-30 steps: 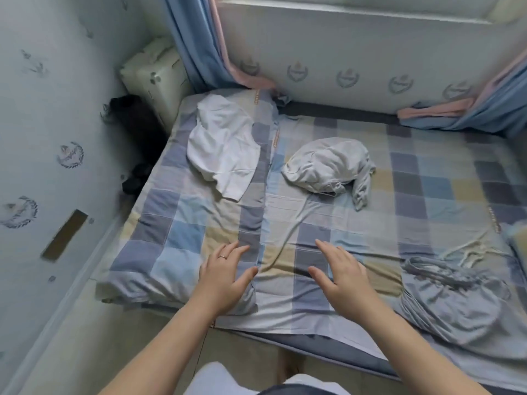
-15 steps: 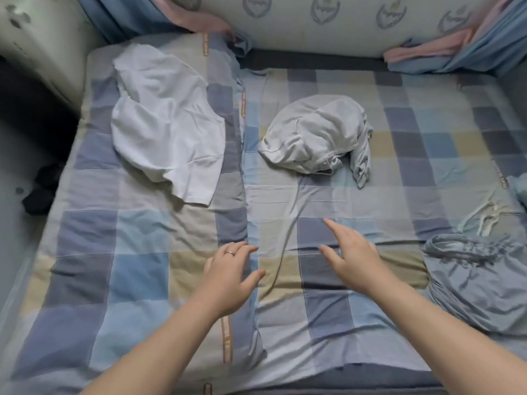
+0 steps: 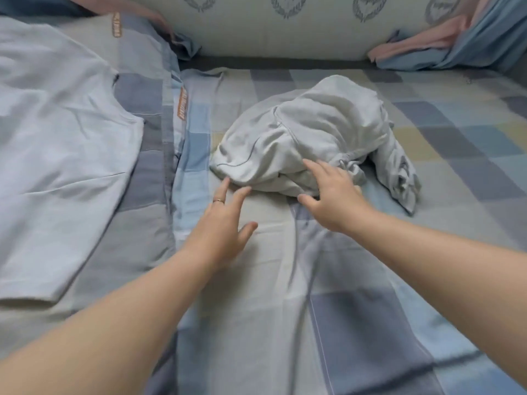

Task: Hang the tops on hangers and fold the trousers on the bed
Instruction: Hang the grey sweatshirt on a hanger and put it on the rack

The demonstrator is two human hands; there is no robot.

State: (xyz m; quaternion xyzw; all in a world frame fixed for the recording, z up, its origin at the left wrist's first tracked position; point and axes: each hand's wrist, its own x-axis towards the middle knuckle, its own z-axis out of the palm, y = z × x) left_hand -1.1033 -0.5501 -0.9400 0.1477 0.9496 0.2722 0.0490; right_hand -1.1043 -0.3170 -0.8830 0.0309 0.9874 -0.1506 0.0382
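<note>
A crumpled light grey garment (image 3: 310,135) lies in a heap in the middle of the checked bed sheet (image 3: 356,323). My right hand (image 3: 330,195) reaches onto its near edge with fingers spread, fingertips touching the cloth. My left hand (image 3: 225,220), with a ring on one finger, hovers open just at the heap's front left corner, fingertips at the fabric's edge. A white top (image 3: 57,155) lies spread flat on the left side of the bed.
A patterned wall panel (image 3: 285,24) runs along the far side of the bed. Blue and pink curtain ends (image 3: 445,44) bunch at the far right. A duvet edge with an orange label (image 3: 182,106) lies between the white top and the heap.
Both hands have moved forward across the bed from the near edge to the grey heap. The view has closed in, and the blue-grey garment at the right is out of frame.
</note>
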